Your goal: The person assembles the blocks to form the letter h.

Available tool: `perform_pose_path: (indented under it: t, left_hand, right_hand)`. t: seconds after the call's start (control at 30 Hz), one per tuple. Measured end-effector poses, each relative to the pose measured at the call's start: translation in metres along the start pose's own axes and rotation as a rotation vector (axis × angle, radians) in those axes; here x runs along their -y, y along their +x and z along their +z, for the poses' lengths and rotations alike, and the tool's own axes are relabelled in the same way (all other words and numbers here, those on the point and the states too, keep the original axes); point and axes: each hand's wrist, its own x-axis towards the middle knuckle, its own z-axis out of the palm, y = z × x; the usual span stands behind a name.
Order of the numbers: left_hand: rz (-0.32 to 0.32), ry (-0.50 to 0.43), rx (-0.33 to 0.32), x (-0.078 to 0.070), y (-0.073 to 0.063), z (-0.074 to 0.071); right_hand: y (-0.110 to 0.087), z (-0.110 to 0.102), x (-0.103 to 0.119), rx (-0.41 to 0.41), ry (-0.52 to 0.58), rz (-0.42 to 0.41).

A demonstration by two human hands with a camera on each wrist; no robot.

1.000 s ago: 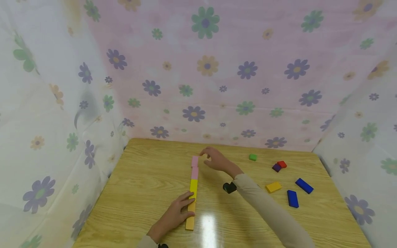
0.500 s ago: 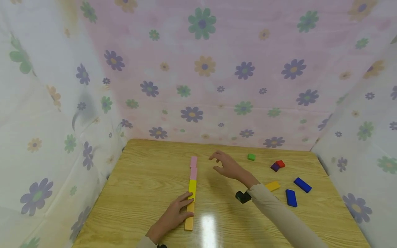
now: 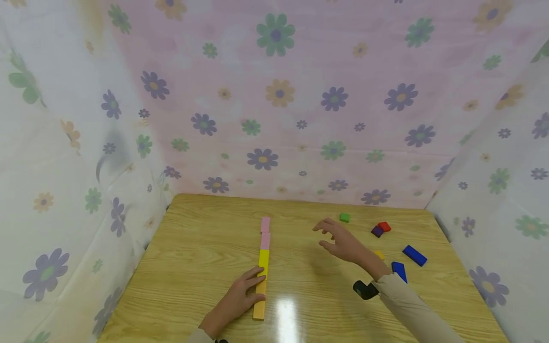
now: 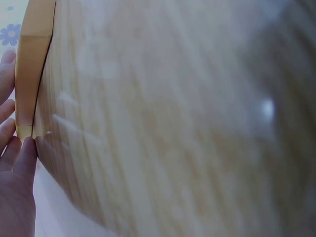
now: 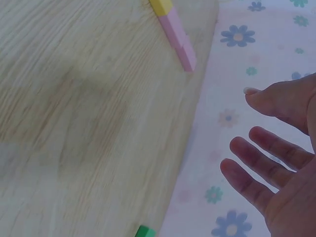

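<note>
A straight row of flat blocks runs away from me on the wooden table: an orange block (image 3: 259, 310) nearest, then a yellow block (image 3: 264, 257), then two pink blocks (image 3: 265, 241). The farthest pink block (image 3: 265, 225) sits slightly out of line. My left hand (image 3: 238, 296) rests against the row's left side, fingertips over the yellow-orange part and thumb on the orange block. In the left wrist view its fingers line the orange side (image 4: 30, 74). My right hand (image 3: 343, 242) hovers over the table right of the row, fingers loosely bent, holding nothing.
At right lie a green block (image 3: 345, 217), a purple block (image 3: 377, 231) touching a red block (image 3: 384, 226), and two blue blocks (image 3: 414, 256). The right forearm partly hides a yellow-orange block (image 3: 379, 255) and the nearer blue block (image 3: 398, 270). Flowered cloth (image 3: 300, 119) encloses the table.
My right hand has moved away from the far pink block, to the right and slightly toward me. My left hand stays on the row, and the blocks keep their places.
</note>
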Motion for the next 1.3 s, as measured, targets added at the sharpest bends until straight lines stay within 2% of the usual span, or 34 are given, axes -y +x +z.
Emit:
perform_pose_path:
  t: [0.37,0.77,1.07,1.3]
  left_hand:
    - [-0.009,-0.013,0.011,-0.002,0.0,-0.001]
    - [0.014,0.007,-0.008,0.002,-0.001,0.0]
    - [0.009,-0.012,0.006,0.001,0.0,0.001]
    - [0.003,0.008,-0.012,0.002,0.0,0.001]
  right_hand:
    - [-0.043,-0.012,-0.026,-0.085,-0.057,0.017]
    - [-0.079,-0.025,-0.038,-0.181,-0.096,0.016]
    - [-0.108,-0.035,-0.042,-0.209,-0.126,0.127]
    - [-0.128,-0.04,-0.054,-0.239,-0.141,0.16]
